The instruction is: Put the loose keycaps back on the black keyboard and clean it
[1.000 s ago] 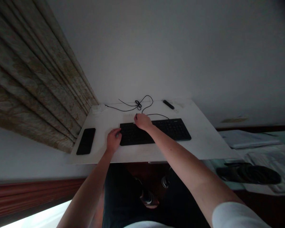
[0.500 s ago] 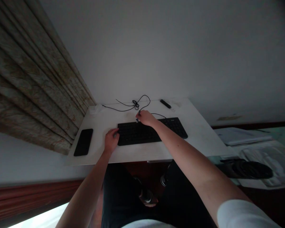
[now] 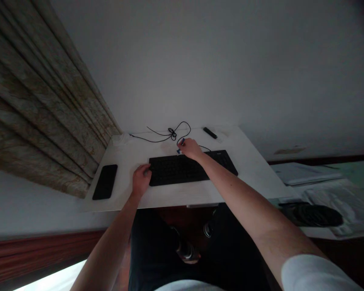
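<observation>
A black computer keyboard [image 3: 172,171] lies on a white desk [image 3: 248,171]. My left hand [image 3: 141,179] curls around the keyboard's left end. Above the keyboard's far edge, my right hand [image 3: 191,148] pinches a small blue-and-white plug [image 3: 180,145], which seems to belong to a thin black cable [image 3: 172,134]. That cable loops and knots on the desk behind the keyboard. Part of it passes out of sight behind my right hand.
A black smartphone [image 3: 104,182] lies left of the keyboard. A black stick-like device [image 3: 210,132] and a white adapter [image 3: 120,139] sit along the far edge. A patterned curtain [image 3: 39,105] hangs left. Papers [image 3: 306,173] and a black slipper [image 3: 311,215] lie low at right.
My right hand has shifted slightly right and away from me, and the blue on the plug now shows. My left hand stays at the keyboard's left end. The whole view has drifted a little.
</observation>
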The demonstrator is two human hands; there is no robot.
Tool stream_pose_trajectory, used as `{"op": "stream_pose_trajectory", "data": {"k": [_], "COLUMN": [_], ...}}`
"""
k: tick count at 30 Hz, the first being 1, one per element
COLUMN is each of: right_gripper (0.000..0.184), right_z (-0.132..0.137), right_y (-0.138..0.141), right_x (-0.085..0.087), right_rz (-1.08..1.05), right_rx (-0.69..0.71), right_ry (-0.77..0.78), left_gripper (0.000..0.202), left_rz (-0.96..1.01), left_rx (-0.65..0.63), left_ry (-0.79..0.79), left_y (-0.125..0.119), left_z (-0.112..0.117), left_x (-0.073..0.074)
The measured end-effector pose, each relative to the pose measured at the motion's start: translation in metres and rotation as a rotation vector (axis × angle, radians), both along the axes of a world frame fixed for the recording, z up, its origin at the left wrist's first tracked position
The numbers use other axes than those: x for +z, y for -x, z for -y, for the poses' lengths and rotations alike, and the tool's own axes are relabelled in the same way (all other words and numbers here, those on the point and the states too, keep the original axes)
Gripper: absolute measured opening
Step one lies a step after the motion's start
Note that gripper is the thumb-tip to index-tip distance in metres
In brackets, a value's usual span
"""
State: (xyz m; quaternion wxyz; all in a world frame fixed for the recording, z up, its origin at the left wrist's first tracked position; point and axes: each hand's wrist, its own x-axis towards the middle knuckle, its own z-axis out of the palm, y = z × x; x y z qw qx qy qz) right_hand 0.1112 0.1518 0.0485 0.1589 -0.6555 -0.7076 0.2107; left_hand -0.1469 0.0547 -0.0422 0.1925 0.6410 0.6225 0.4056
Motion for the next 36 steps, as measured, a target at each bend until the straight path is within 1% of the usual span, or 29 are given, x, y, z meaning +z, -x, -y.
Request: {"op": "stream_pose_trajectory", "data": {"k": [3, 4, 6, 8, 12, 15, 18, 21, 24, 27, 30, 33, 36], "right_gripper": [0.028, 0.027, 0.027, 0.025, 0.023, 0.027, 0.034, 0.028, 0.025, 0.028, 0.028, 0.025, 0.025], "right_z": [0.004, 0.006, 0.009, 0.011, 0.012, 0.015, 0.019, 0.020, 0.019, 0.018, 0.020, 0.022, 0.024], "right_y": [0.017, 0.022, 0.023, 0.012, -0.024, -0.037, -0.044, -0.058, -0.075, -0.082, -0.089, -0.106, -0.127], "right_x": [-0.006, -0.008, -0.011, -0.009, 0.000, 0.002, -0.001, -0.004, -0.004, -0.002, 0.000, 0.003, 0.005], "right_rz": [-0.123, -0.120, -0.042, 0.071, 0.228, 0.222, 0.195, 0.236, 0.261, 0.224, 0.273, 0.377, 0.381], "right_rx": [0.035, 0.043, 0.042, 0.025, -0.024, -0.021, -0.003, -0.063, -0.120, -0.083, -0.049, -0.087, -0.147], "right_ry": [0.022, 0.022, 0.001, -0.031, -0.055, -0.089, -0.094, -0.091, -0.095, -0.095, -0.087, -0.077, -0.093], "left_gripper": [0.036, 0.036, 0.036, 0.036, 0.034, 0.034, 0.035, 0.035, 0.034, 0.034, 0.034, 0.034, 0.034], "left_rz": [0.004, 0.008, 0.020, 0.033, 0.045, 0.054, 0.060, 0.064, 0.060, 0.058, 0.062, 0.075, 0.078], "left_rx": [-0.008, -0.013, -0.020, -0.023, -0.014, -0.008, -0.024, -0.022, -0.008, -0.006, -0.018, -0.012, -0.004], "left_ry": [0.005, 0.007, 0.012, 0.014, 0.010, 0.011, 0.022, 0.023, 0.012, 0.017, 0.038, 0.037, 0.027], "left_y": [0.001, 0.002, 0.003, 0.003, 0.001, 0.002, 0.004, 0.004, 0.003, 0.003, 0.004, 0.004, 0.003], "left_z": [0.000, 0.000, 0.001, 0.001, 0.001, 0.000, -0.001, 0.000, 0.000, 0.000, 0.000, 0.000, 0.001], "left_x": [0.001, 0.001, 0.002, 0.002, 0.002, 0.001, 0.000, -0.001, 0.000, 0.001, 0.001, 0.001, 0.001]}}
